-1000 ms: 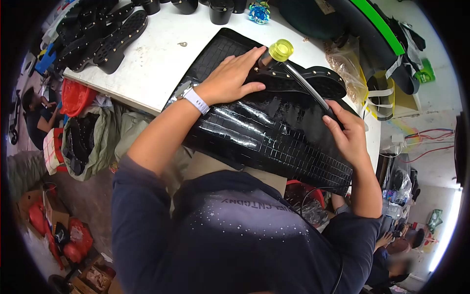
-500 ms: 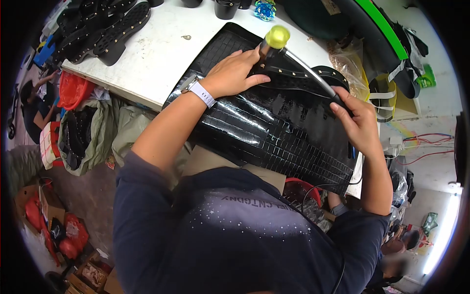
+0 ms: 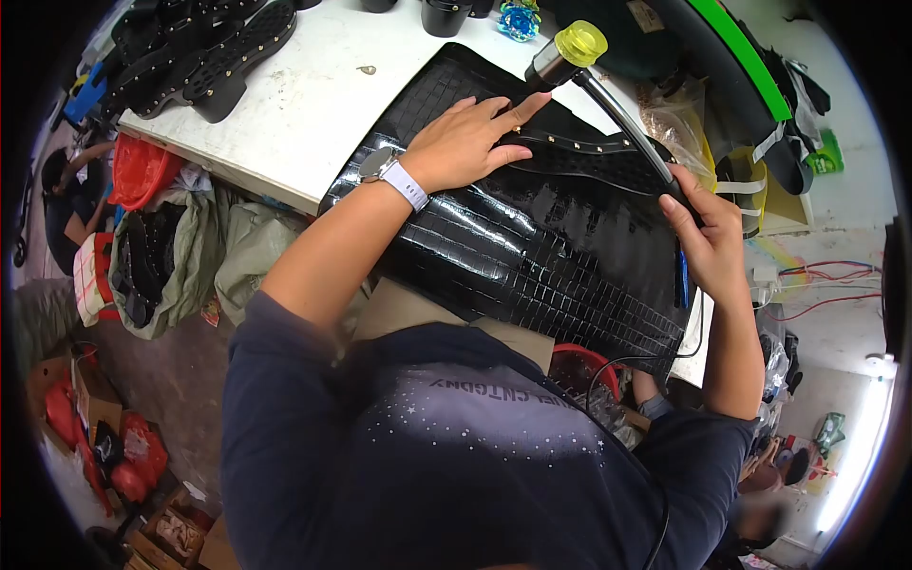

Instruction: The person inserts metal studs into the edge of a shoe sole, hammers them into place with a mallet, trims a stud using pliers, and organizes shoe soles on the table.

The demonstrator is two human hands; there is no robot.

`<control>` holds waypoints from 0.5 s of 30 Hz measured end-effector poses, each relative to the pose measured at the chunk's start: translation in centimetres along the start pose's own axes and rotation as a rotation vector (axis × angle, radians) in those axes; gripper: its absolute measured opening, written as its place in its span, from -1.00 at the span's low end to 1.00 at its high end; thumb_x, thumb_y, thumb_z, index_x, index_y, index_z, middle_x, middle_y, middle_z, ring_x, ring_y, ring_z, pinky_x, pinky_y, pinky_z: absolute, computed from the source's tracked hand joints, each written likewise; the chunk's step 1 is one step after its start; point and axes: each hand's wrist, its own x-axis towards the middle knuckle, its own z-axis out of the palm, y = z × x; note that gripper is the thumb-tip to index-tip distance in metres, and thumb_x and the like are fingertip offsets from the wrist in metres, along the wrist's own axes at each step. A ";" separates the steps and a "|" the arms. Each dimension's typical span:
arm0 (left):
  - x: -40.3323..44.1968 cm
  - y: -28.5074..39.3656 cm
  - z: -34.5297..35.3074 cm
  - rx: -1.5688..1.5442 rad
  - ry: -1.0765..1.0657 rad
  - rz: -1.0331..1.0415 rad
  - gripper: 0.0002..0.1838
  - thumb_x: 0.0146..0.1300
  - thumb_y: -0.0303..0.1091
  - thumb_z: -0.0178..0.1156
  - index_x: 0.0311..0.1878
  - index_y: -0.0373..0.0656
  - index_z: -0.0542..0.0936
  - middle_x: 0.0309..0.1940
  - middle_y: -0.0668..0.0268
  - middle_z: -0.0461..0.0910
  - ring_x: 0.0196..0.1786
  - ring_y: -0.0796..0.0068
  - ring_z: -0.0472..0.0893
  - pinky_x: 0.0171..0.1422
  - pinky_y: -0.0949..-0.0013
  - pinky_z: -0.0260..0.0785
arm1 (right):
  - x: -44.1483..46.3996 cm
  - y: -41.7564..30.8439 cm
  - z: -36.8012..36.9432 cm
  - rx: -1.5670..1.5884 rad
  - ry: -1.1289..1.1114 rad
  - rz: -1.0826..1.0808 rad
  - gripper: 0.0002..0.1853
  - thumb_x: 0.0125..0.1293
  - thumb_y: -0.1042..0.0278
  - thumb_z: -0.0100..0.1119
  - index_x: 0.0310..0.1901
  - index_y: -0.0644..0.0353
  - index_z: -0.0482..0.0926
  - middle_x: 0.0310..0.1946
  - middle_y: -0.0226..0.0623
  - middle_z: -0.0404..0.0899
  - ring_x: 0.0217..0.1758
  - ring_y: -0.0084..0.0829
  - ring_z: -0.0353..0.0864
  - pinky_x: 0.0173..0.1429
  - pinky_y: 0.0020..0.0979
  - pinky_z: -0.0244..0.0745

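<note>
A black shoe sole with gold studs (image 3: 598,161) lies on a shiny black crocodile-pattern pad (image 3: 570,275). My left hand (image 3: 470,142), with a watch on its wrist, rests on the heel end of the sole, its fingers spread and the thumb along the near edge. My right hand (image 3: 708,228) is wrapped round the dark handle of a hammer (image 3: 622,119). The hammer's yellow-capped head is raised above the sole, just beyond my left fingertips. The heel is partly hidden by my left hand.
Studded black soles (image 3: 223,71) are piled at the table's (image 3: 323,104) back left. Black heels (image 3: 445,17), a blue toy (image 3: 519,19) and a plastic bag (image 3: 679,119) stand at the back. Left of the table are a red bag (image 3: 142,171) and sacks. People sit at both sides.
The hammer head has risen and moved right, away from the heel. My right hand has shifted right with the handle. My left hand stays on the sole, its index finger now stretched further.
</note>
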 end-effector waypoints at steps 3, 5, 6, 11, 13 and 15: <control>0.0 -0.2 0.4 0.041 0.014 0.024 -0.20 0.31 -0.01 0.13 0.52 0.32 -0.06 0.04 0.01 0.52 0.07 -0.02 0.52 0.26 0.08 0.30 | 0.2 -0.6 -0.3 -0.018 -0.026 0.020 -0.65 0.24 0.44 0.24 0.05 0.35 0.56 -0.37 -0.11 0.64 -0.33 -0.51 0.59 -0.15 -0.49 0.46; 0.1 0.0 0.1 0.038 -0.004 0.010 -0.21 0.31 -0.01 0.13 0.51 0.34 -0.05 0.03 0.01 0.53 0.05 -0.01 0.52 0.24 0.08 0.33 | 0.3 -0.5 -0.3 -0.046 -0.023 -0.035 -0.63 0.26 0.44 0.22 0.09 0.34 0.54 -0.46 -0.27 0.55 -0.40 -0.58 0.46 -0.22 -0.53 0.38; 0.2 0.3 -0.3 0.040 -0.018 0.002 -0.21 0.31 -0.01 0.13 0.51 0.33 -0.04 0.02 0.01 0.53 0.05 -0.01 0.53 0.23 0.08 0.34 | 0.4 -0.4 -0.3 -0.060 -0.021 -0.063 -0.62 0.28 0.44 0.21 0.12 0.33 0.53 -0.50 -0.35 0.50 -0.43 -0.61 0.40 -0.26 -0.54 0.34; 0.2 0.5 -0.6 0.029 -0.029 -0.014 -0.25 0.30 0.00 0.13 0.48 0.15 0.06 -0.06 0.07 0.55 -0.04 0.09 0.55 0.24 0.12 0.29 | 1.3 -0.8 -0.4 -0.132 -0.071 -0.141 -0.64 0.25 0.46 0.22 0.09 0.34 0.55 -0.49 -0.20 0.53 -0.44 -0.50 0.46 -0.25 -0.49 0.37; 0.0 0.1 -0.3 0.011 0.032 -0.003 -0.29 0.28 0.01 0.14 0.42 -0.03 0.20 -0.09 0.10 0.55 -0.05 0.10 0.55 0.22 0.14 0.30 | 1.6 -1.4 -0.5 -0.137 -0.077 -0.129 -0.65 0.23 0.46 0.24 0.06 0.33 0.56 -0.46 -0.12 0.56 -0.44 -0.39 0.51 -0.25 -0.44 0.41; 0.0 0.0 -0.2 0.025 0.040 -0.021 -0.37 0.28 0.02 0.15 0.31 -0.13 0.33 -0.09 0.13 0.55 -0.03 0.11 0.54 0.22 0.15 0.30 | 1.8 -1.8 -0.5 -0.120 -0.051 -0.099 -0.66 0.19 0.45 0.27 0.01 0.31 0.59 -0.42 -0.02 0.61 -0.43 -0.21 0.59 -0.26 -0.36 0.46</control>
